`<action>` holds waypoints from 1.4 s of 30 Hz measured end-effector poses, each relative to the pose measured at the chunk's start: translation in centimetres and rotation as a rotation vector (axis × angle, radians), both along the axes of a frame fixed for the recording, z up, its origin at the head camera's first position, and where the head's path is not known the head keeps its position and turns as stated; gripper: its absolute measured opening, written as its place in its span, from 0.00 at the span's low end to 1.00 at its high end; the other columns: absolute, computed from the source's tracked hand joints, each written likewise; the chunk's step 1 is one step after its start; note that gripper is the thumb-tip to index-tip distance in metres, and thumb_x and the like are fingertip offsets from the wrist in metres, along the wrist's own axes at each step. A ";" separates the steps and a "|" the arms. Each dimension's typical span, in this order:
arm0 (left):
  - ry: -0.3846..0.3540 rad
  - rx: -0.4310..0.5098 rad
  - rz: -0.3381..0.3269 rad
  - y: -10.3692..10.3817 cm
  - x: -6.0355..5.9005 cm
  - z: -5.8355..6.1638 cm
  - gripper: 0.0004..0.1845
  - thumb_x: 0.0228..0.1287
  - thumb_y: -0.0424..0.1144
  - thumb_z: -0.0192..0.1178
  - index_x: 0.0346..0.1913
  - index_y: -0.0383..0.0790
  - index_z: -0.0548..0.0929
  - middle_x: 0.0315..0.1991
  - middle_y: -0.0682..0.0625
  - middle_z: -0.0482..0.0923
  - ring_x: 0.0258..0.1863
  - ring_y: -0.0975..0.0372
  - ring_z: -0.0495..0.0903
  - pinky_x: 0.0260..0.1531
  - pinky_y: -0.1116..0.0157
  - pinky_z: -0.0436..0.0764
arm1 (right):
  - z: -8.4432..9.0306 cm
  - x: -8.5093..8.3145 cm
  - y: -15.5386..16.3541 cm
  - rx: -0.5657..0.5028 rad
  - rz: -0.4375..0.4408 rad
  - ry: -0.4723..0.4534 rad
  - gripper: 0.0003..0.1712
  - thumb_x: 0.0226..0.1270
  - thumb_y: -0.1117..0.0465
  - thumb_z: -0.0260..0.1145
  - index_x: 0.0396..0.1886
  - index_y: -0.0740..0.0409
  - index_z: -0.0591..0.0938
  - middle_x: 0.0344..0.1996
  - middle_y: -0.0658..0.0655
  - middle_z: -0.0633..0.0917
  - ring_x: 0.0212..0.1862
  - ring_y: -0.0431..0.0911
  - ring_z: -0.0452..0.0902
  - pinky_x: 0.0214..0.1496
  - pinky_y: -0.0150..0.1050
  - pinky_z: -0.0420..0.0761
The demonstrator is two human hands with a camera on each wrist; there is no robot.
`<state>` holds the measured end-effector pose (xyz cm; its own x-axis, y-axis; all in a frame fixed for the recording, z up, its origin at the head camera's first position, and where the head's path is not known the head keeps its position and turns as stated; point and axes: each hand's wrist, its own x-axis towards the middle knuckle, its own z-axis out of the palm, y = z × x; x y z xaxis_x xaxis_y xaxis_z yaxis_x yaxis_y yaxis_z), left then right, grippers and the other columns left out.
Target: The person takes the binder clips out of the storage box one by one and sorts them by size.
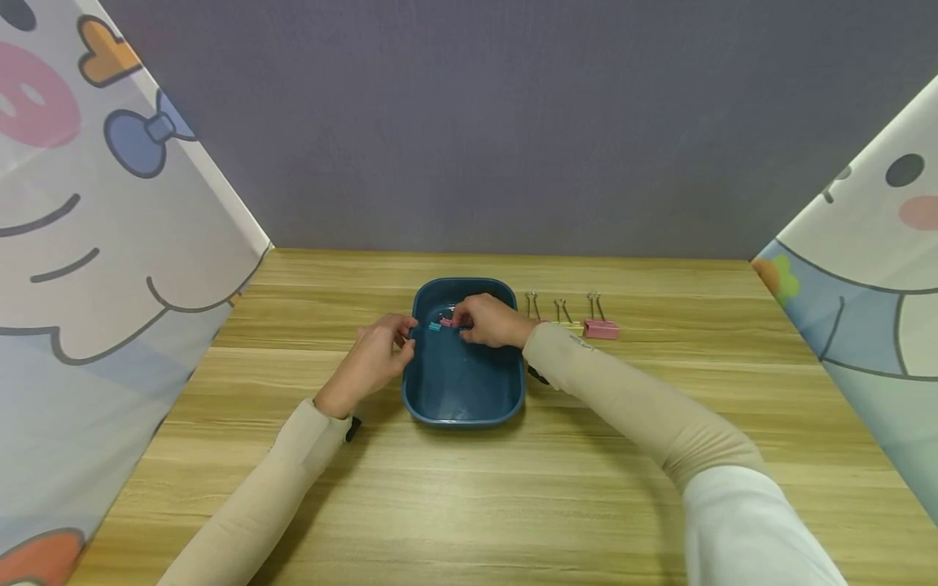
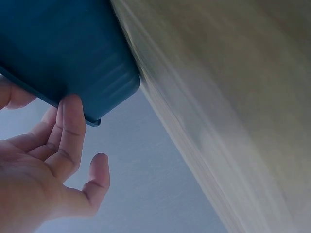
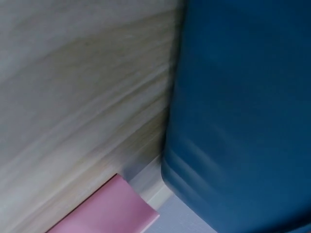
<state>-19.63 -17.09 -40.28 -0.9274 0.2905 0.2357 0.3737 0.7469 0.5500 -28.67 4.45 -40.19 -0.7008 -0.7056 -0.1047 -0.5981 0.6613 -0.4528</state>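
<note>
A dark blue tray [image 1: 462, 382] stands on the wooden table. My left hand [image 1: 377, 354] is at its left side; in the left wrist view the fingertips [image 2: 73, 109] touch the rim from outside, with the thumb apart. My right hand [image 1: 489, 320] reaches over the right rim into the far part of the tray. Its thumb and fingers pinch a small binder clip, mostly hidden by the hand. Beside these fingertips, inside the tray, lie a small pink binder clip [image 1: 446, 323] and a small blue binder clip [image 1: 435, 326]. The right hand is outside the right wrist view.
Right of the tray is a row of larger binder clips with raised wire handles: a pink one partly behind the right wrist, a yellow one [image 1: 575, 327] and a big pink one [image 1: 601, 329]. A grey wall [image 1: 513, 138] closes the back; cartoon-printed panels flank the table [image 1: 440, 505].
</note>
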 end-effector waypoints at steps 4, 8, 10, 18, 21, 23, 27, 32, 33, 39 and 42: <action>0.010 0.003 0.007 0.0 0.0 -0.1 0.16 0.60 0.30 0.60 0.51 0.30 0.78 0.35 0.48 0.77 0.35 0.59 0.79 0.39 0.55 0.60 | -0.2 -0.1 -0.1 0.012 -0.032 0.010 0.10 0.62 0.64 0.66 0.43 0.57 0.83 0.39 0.53 0.82 0.42 0.45 0.76 0.45 0.39 0.75; 0.011 0.003 0.009 0.0 0.0 -0.1 0.15 0.60 0.31 0.60 0.51 0.30 0.78 0.35 0.48 0.77 0.35 0.59 0.79 0.39 0.55 0.60 | -0.3 -0.1 -0.1 0.025 -0.055 0.023 0.09 0.61 0.64 0.66 0.42 0.56 0.84 0.37 0.53 0.81 0.40 0.44 0.76 0.43 0.39 0.75; 0.010 0.001 0.010 0.0 0.0 -0.1 0.15 0.60 0.30 0.60 0.51 0.30 0.78 0.35 0.48 0.77 0.35 0.59 0.80 0.39 0.55 0.60 | -0.2 0.0 -0.1 0.031 -0.061 0.025 0.08 0.61 0.64 0.66 0.41 0.57 0.84 0.36 0.53 0.81 0.39 0.45 0.76 0.43 0.39 0.75; 0.014 -0.001 0.011 0.0 0.0 -0.1 0.15 0.59 0.30 0.60 0.50 0.30 0.78 0.34 0.49 0.77 0.34 0.59 0.80 0.39 0.55 0.60 | -0.2 0.3 0.0 0.032 -0.068 0.037 0.08 0.61 0.66 0.65 0.40 0.58 0.83 0.36 0.53 0.80 0.39 0.46 0.75 0.43 0.39 0.75; 0.015 -0.003 0.010 0.0 -0.1 -0.1 0.15 0.59 0.30 0.60 0.50 0.30 0.78 0.34 0.49 0.77 0.34 0.59 0.80 0.39 0.55 0.60 | -0.3 0.3 0.0 0.024 -0.059 0.047 0.07 0.61 0.67 0.65 0.39 0.58 0.83 0.35 0.53 0.80 0.38 0.45 0.75 0.43 0.39 0.75; 0.014 -0.003 0.010 0.0 -0.1 0.0 0.15 0.59 0.30 0.60 0.50 0.30 0.78 0.34 0.48 0.77 0.34 0.59 0.80 0.39 0.55 0.60 | -0.5 0.3 0.0 0.022 -0.058 0.053 0.07 0.60 0.67 0.66 0.39 0.58 0.83 0.35 0.53 0.80 0.38 0.45 0.75 0.42 0.39 0.75; 0.012 -0.005 0.008 0.1 -0.1 0.0 0.15 0.59 0.30 0.60 0.50 0.30 0.78 0.35 0.48 0.77 0.34 0.59 0.80 0.39 0.55 0.60 | -0.6 0.2 0.0 0.025 -0.062 0.056 0.07 0.60 0.67 0.66 0.38 0.57 0.83 0.34 0.52 0.80 0.37 0.45 0.75 0.42 0.39 0.75; 0.012 -0.008 0.009 0.1 -0.1 0.0 0.15 0.59 0.30 0.60 0.50 0.30 0.78 0.35 0.48 0.77 0.34 0.59 0.80 0.39 0.55 0.60 | -0.6 0.2 0.0 0.018 -0.055 0.056 0.07 0.58 0.66 0.68 0.37 0.57 0.83 0.34 0.52 0.81 0.37 0.44 0.76 0.41 0.39 0.76; 0.012 -0.008 0.009 0.1 -0.1 0.0 0.15 0.60 0.30 0.60 0.50 0.30 0.78 0.35 0.48 0.77 0.34 0.59 0.79 0.39 0.55 0.60 | -0.6 0.2 0.1 0.015 -0.055 0.054 0.06 0.58 0.66 0.68 0.37 0.57 0.83 0.34 0.52 0.80 0.37 0.44 0.76 0.41 0.39 0.76; 0.008 -0.012 0.011 0.1 0.0 0.0 0.15 0.60 0.30 0.60 0.50 0.30 0.78 0.34 0.48 0.77 0.34 0.59 0.79 0.39 0.55 0.60 | -0.5 0.4 0.1 -0.023 -0.062 0.046 0.05 0.57 0.65 0.69 0.34 0.56 0.83 0.30 0.49 0.80 0.33 0.42 0.75 0.37 0.37 0.76; 0.004 -0.012 0.010 0.1 0.0 0.0 0.15 0.60 0.30 0.60 0.50 0.30 0.78 0.34 0.48 0.77 0.34 0.59 0.79 0.39 0.55 0.60 | -0.4 0.5 0.1 -0.050 -0.058 0.049 0.04 0.57 0.65 0.69 0.32 0.55 0.83 0.29 0.49 0.80 0.32 0.42 0.75 0.37 0.37 0.75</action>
